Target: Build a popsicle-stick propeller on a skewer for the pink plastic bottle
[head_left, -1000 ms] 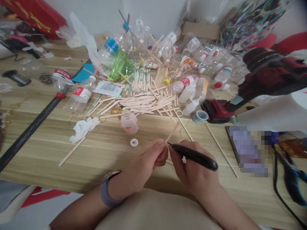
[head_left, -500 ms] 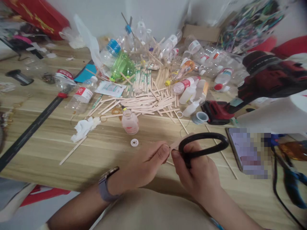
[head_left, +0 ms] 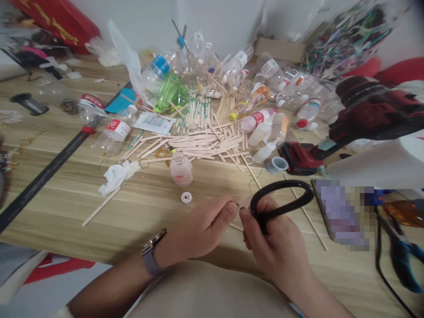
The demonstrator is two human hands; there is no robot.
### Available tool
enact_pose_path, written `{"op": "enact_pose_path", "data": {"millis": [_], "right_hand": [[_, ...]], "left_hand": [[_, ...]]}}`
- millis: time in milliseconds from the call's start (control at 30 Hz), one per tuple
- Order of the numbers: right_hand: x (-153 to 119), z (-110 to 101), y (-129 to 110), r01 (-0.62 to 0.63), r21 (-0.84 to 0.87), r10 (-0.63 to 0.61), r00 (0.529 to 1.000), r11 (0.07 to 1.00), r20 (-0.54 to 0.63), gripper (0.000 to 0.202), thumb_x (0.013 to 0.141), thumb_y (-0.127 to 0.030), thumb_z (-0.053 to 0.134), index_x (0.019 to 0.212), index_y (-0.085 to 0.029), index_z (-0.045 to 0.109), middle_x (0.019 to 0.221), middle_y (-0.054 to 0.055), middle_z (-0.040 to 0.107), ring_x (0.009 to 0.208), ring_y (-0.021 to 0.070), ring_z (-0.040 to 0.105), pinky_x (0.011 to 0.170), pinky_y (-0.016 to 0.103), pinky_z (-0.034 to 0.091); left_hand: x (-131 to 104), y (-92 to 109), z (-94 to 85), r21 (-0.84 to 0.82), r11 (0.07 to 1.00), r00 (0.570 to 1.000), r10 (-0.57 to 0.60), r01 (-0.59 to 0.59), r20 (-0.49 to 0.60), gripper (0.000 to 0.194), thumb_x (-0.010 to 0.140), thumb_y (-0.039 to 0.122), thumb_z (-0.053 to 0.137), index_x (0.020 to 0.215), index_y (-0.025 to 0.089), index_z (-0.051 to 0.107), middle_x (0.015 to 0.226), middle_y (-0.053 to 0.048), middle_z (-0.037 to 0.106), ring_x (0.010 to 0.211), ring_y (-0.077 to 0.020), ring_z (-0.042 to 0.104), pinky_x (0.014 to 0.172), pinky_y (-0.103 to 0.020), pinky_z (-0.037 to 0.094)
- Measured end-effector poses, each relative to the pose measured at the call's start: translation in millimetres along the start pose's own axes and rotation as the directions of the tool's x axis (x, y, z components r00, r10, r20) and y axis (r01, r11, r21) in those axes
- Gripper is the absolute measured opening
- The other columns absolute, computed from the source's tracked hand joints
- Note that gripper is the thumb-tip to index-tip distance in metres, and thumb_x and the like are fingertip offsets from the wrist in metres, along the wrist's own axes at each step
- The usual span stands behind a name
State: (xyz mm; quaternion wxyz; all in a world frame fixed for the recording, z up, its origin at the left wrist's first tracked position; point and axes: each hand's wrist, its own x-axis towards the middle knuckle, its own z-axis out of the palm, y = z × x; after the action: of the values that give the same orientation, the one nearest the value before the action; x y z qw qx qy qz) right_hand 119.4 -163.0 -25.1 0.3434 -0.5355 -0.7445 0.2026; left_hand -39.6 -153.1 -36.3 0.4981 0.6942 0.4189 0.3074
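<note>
Wooden stick [head_left: 245,203]: pale, flat, thin. Only a short stretch shows, in the gap between my hands; the rest is behind fingers. It sits nearer me than the pink bottle [head_left: 181,171] and off to its right. Can't tell if the stick is marked or cut.

Left hand [head_left: 203,227]: thumb pressed down on the index finger, no gap, pinching the stick near its left end. Other fingers curled under, mostly hidden.

Right hand [head_left: 281,243]: closed round the black loop-handled tool [head_left: 285,183], thumb and index nearly together by the stick. Loop stands up over my knuckles, tilted right. Its working end is mostly hidden, so can't tell how it meets the stick. Hands are close but apart.

Rest, relative to the pink bottle, which is upright and uncapped: small white disc [head_left: 186,197] just in front. Crumpled white tissue [head_left: 115,177] to its left, with a loose stick [head_left: 101,206] at its lower edge. Heaped wooden sticks [head_left: 202,145] right behind. Grey cup [head_left: 277,165] to its right, phone [head_left: 341,216] further right and nearer me. Red-black power tool [head_left: 367,106] well to the right, further back.
</note>
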Motion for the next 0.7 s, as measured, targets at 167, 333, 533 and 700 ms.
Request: {"op": "enact_pose_path", "data": {"millis": [167,333,533,700], "right_hand": [[-2,-1,3,0.016,-0.016,-0.017,1.000,1.000,-0.017,0.027,0.092,-0.032,0.046,0.067,-0.024,0.041,0.046,-0.004,0.054,0.034,0.0106,0.049,0.034,0.022,0.033],[-3,-3,14,0.113,-0.218,-0.142,0.983,0.969,-0.119,0.037,0.091,-0.035,0.046,0.057,-0.023,0.049,0.045,0.000,0.052,0.037,0.0133,0.050,0.038,0.026,0.034],[-1,-7,18,0.167,-0.197,-0.193,0.973,0.966,-0.124,0.043,0.092,-0.031,0.045,0.051,-0.022,0.052,0.050,0.003,0.058,0.044,0.0128,0.056,0.042,0.023,0.040],[-2,-7,14,0.129,-0.068,-0.132,0.991,0.989,-0.032,0.041,0.092,-0.028,0.045,0.052,-0.022,0.049,0.048,0.000,0.055,0.041,0.0105,0.053,0.040,0.021,0.040]], "left_hand": [[1,0,1.8,-0.020,0.999,1.000,0.029,-0.030,-0.011,0.036,0.102,0.038,0.027,0.074,0.021,0.041,0.071,0.004,0.047,0.062,-0.0122,0.040,0.065,-0.027,0.034],[-3,3,1.3,-0.096,0.995,0.999,-0.017,0.014,-0.033,0.037,0.102,0.040,0.026,0.079,0.020,0.047,0.071,0.004,0.046,0.065,-0.0122,0.042,0.064,-0.027,0.034],[-6,9,0.6,-0.178,0.983,0.999,-0.036,0.037,0.007,0.035,0.102,0.040,0.028,0.084,0.020,0.050,0.073,0.004,0.047,0.067,-0.0114,0.043,0.065,-0.026,0.034],[-3,11,0.5,-0.256,0.967,0.999,-0.009,0.017,0.032,0.033,0.101,0.035,0.029,0.079,0.020,0.047,0.073,0.003,0.050,0.067,-0.0117,0.044,0.068,-0.025,0.036]]}}
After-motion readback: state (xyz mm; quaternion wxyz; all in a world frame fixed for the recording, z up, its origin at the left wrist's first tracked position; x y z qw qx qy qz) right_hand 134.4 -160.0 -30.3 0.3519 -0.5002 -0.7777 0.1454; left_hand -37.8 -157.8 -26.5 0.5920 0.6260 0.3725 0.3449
